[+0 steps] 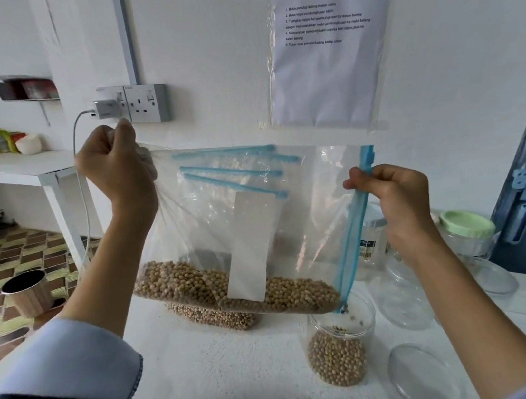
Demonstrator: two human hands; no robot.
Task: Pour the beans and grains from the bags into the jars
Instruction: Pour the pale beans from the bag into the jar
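Perhaps a test room, posted instruction sheet (327, 38)

Front left: bare white textured surface (212, 375), open passage.
Right: clear round lid (421, 376), empty clear glass jars (400, 295), green-lidded jar (465, 231) crowd access.
Centre: open bean-filled glass jar (340, 350) beneath hanging clear zip bag (243, 236).

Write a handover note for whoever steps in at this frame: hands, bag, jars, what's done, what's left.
Left hand grips the zip bag by its raised bottom corner; right hand pinches the blue zip edge.
Bag's lower corner sits over the open jar, partly filled with beans.
Many beans remain in the bag; a second bean bag lies behind.
Left: finish pouring, fit the lid, fill the other jars.
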